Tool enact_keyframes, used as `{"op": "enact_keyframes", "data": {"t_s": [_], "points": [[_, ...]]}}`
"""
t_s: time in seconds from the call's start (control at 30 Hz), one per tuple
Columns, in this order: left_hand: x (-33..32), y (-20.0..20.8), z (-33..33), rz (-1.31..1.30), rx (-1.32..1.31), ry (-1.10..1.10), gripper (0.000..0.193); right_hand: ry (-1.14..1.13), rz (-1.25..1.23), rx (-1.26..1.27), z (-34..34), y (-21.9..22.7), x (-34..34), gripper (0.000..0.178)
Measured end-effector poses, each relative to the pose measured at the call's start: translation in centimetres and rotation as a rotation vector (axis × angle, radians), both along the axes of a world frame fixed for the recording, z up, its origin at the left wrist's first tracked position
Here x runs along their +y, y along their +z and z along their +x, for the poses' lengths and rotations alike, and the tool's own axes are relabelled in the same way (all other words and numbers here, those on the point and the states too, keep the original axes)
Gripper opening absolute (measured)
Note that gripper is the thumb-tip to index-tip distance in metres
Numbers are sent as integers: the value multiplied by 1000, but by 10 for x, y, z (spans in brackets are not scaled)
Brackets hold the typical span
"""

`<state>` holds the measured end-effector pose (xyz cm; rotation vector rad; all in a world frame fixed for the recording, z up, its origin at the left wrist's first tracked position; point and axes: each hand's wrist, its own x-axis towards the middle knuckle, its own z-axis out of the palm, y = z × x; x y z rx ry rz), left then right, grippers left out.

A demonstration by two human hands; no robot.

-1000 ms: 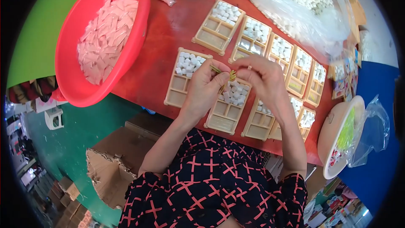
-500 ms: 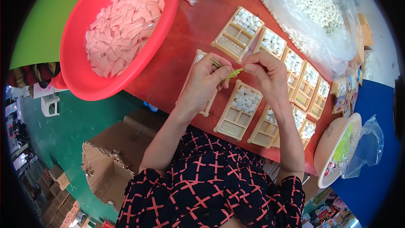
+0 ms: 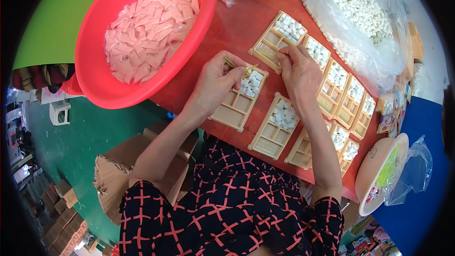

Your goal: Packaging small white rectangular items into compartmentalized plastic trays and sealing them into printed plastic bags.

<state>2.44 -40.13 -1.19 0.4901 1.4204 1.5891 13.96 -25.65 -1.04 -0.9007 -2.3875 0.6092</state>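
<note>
My left hand [image 3: 215, 83] is closed round a small bunch of thin yellow-green strips [image 3: 250, 70], whose ends poke out on both sides of the fingers. It hovers over a beige compartment tray [image 3: 233, 109] with white cubes [image 3: 252, 83] in its upper section. My right hand [image 3: 301, 73] reaches over the lower part of a farther beige tray [image 3: 263, 50], thumb and fingers pinched together. A trace of yellow-green shows in that tray beside the fingertips; whatever the pinch holds is hidden.
Several more trays with white cubes, such as a nearby tray [image 3: 264, 143], line the red table [image 3: 196, 73]. A red basin [image 3: 88, 61] of pink packets stands left, a clear bag [image 3: 318, 4] of white cubes far right. A cream bowl [image 3: 367, 173] sits at the right edge.
My hands have parted from each other over the trays. The right one has moved to the far tray's lower compartments, and the left has drawn back leftward with the strips.
</note>
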Motion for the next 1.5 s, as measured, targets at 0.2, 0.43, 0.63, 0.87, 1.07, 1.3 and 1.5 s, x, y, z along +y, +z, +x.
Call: {"op": "enact_keyframes", "data": {"t_s": [0.2,0.43,0.63,0.87,1.07,1.3,1.5], "points": [[-4,2,5,13,52,-46,6,304,-246,123,5,32,-30,6],[-48,11,11,-70,13,14,4,295,5,-102,19,42,-70,10],[-68,6,25,-45,23,42,3,371,-32,130,14,29,-101,12],[-83,1,25,-88,9,-2,4,395,87,-61,30,22,-101,10],[-91,-6,27,-56,-22,101,7,251,-7,-178,32,7,-115,8],[-72,4,48,-65,39,-19,3,357,-83,104,41,17,-110,8],[-70,4,57,-69,-29,-160,5,243,-11,153,101,23,-96,14]]}}
